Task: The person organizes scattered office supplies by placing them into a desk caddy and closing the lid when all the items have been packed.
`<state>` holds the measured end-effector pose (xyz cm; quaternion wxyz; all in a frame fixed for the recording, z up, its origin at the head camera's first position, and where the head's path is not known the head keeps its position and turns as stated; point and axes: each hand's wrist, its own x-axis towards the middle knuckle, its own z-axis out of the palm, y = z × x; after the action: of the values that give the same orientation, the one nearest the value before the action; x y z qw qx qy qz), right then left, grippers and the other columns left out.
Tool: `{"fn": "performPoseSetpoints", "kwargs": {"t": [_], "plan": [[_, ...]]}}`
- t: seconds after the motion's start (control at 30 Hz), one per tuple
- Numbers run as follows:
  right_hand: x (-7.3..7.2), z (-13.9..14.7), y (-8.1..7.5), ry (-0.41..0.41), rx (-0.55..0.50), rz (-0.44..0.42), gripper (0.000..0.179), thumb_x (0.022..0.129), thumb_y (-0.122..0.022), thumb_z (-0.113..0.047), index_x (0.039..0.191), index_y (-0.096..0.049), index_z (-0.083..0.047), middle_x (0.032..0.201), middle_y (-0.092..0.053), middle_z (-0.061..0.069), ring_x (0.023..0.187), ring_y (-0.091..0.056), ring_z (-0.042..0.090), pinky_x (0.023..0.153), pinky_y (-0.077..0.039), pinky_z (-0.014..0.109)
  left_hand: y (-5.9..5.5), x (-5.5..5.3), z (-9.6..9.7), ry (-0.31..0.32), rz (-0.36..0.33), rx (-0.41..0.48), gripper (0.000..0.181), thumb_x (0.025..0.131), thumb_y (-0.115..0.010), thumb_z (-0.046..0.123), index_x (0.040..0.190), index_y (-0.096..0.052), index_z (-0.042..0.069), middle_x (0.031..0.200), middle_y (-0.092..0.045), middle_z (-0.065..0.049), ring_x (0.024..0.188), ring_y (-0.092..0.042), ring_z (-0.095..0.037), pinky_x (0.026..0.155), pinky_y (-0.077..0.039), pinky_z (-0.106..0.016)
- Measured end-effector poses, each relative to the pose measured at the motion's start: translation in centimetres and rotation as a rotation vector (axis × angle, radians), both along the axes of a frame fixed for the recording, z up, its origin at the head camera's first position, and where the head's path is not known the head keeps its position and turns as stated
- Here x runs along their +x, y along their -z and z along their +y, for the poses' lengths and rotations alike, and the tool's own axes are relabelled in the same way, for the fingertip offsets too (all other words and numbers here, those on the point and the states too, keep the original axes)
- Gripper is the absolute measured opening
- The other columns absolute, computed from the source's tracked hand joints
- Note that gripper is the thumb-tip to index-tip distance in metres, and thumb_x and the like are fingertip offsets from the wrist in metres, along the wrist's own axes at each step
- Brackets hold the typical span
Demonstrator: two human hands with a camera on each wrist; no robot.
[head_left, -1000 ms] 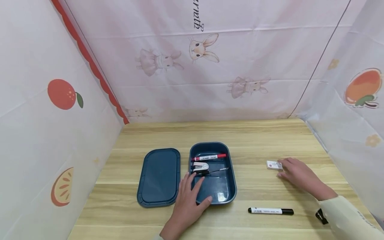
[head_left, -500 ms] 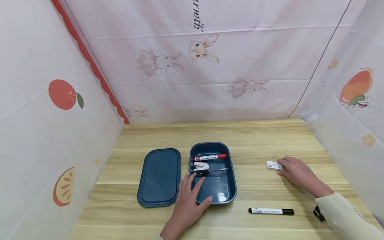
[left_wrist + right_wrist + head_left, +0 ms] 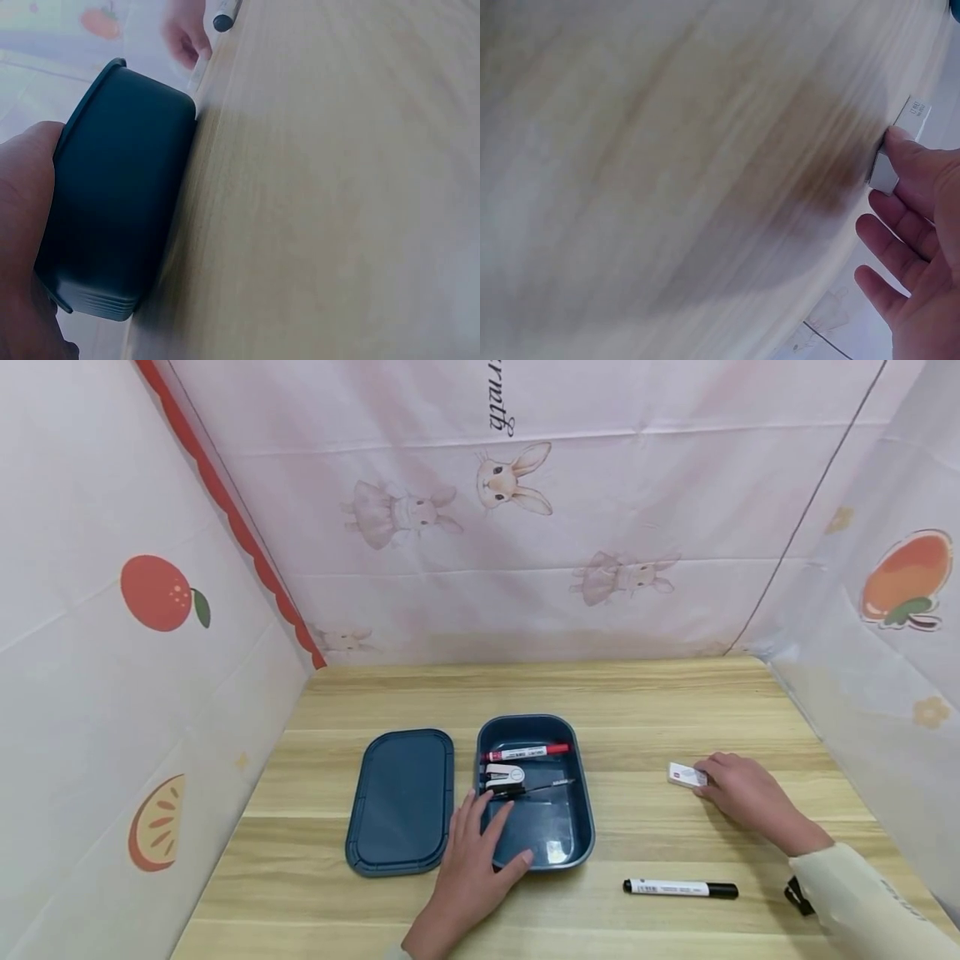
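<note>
Using the box as the clock centre: the dark blue lid (image 3: 401, 802) lies flat on the wood-grain table (image 3: 637, 710) at 9 o'clock, just beside the box but apart from it. At 7 to 8 is the left hand (image 3: 471, 864), fingers loosely spread, touching the rim of the matching dark blue plastic box (image 3: 528, 837). Inside that, a mini stapler (image 3: 512, 775) sits around 10, a red marker with a white barrel (image 3: 525, 753) lies up by 12, and a slim black pen (image 3: 551, 786) runs across the middle. Black marker with a white barrel (image 3: 675, 888) is on the wood at 4. Over at 3, well apart from the box, the right hand (image 3: 745, 793) pinches a white eraser-like block (image 3: 684, 774) between thumb and fingers, low at the tabletop. Some black piece (image 3: 798, 897) pokes out by the right sleeve (image 3: 873, 897), between 3 and 4; can't tell what it is.
</note>
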<state>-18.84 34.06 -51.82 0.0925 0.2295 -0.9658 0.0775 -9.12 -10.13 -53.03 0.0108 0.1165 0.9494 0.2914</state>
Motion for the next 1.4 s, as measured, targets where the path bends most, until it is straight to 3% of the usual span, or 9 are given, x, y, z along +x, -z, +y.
{"fn": "performPoseSetpoints", "kwargs": {"t": [0.57, 1.23, 1.4], "plan": [[-0.2, -1.5, -1.6, -0.11, 0.0, 0.122, 0.032, 0.08, -0.086, -0.015, 0.106, -0.075, 0.0, 0.095, -0.07, 0.01, 0.085, -0.066, 0.031, 0.074, -0.056, 0.05, 0.2, 0.2, -0.1, -0.002, 0.005, 0.01, 0.072, 0.095, -0.053, 0.069, 0.155, -0.044, 0.031, 0.167, -0.021, -0.002, 0.157, -0.004, -0.032, 0.122, -0.011, -0.065], [-0.3, -5.4, -4.3, -0.122, 0.027, 0.121, 0.036, 0.08, -0.088, -0.016, 0.11, -0.074, -0.002, 0.101, -0.071, 0.01, 0.093, -0.066, 0.03, 0.082, -0.054, 0.051, 0.0, 0.1, 0.0, -0.003, -0.004, 0.018, 0.071, 0.095, -0.054, 0.069, 0.155, -0.044, 0.034, 0.168, -0.021, 0.0, 0.158, -0.003, -0.03, 0.122, -0.012, -0.065], [-0.3, -6.8, -5.6, -0.095, 0.023, 0.068, 0.037, 0.085, -0.085, -0.019, 0.115, -0.073, -0.002, 0.106, -0.071, 0.011, 0.096, -0.066, 0.029, 0.087, -0.054, 0.051, -0.2, 0.2, 0.1, -0.009, -0.015, 0.021, 0.071, 0.094, -0.055, 0.069, 0.155, -0.044, 0.034, 0.168, -0.02, 0.0, 0.158, -0.003, -0.03, 0.121, -0.013, -0.067]]}}
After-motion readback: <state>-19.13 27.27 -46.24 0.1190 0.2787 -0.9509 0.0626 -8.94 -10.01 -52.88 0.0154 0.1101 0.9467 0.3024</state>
